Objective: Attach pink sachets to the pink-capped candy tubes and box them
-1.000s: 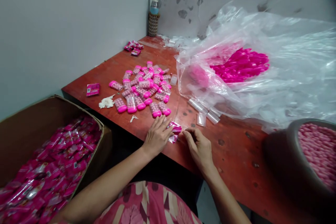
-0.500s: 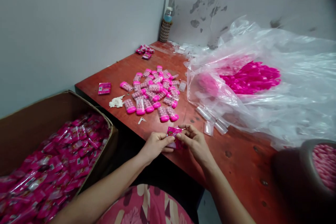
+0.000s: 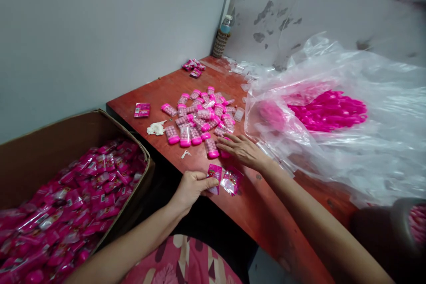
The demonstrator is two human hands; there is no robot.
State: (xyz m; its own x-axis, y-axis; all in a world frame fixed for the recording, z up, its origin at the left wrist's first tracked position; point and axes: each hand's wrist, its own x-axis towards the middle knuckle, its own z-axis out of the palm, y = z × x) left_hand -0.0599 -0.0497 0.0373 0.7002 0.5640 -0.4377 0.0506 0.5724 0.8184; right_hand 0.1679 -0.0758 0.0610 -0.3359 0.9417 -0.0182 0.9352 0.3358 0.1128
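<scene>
My left hand (image 3: 192, 186) pinches a small pink printed sachet (image 3: 214, 173) at the near edge of the red table (image 3: 253, 204). A second pink sachet (image 3: 230, 182) lies flat just right of it. My right hand (image 3: 240, 149) reaches forward with fingers stretched out over the nearest pink-capped clear candy cases (image 3: 211, 147). Its fingertips touch one at the front of the pile of such cases (image 3: 203, 115). Whether it grips anything I cannot make out.
A cardboard box (image 3: 40, 142) full of pink sachets stands at my left. A big clear plastic bag (image 3: 349, 128) holding pink caps (image 3: 328, 111) covers the right of the table. A dark bowl (image 3: 404, 226) of pink candies sits at the right edge. A bottle (image 3: 222, 37) stands by the wall.
Both hands held one sachet together before. Now the right hand has let go and reached forward to the candy cases, while the left keeps the sachet. The camera has turned left.
</scene>
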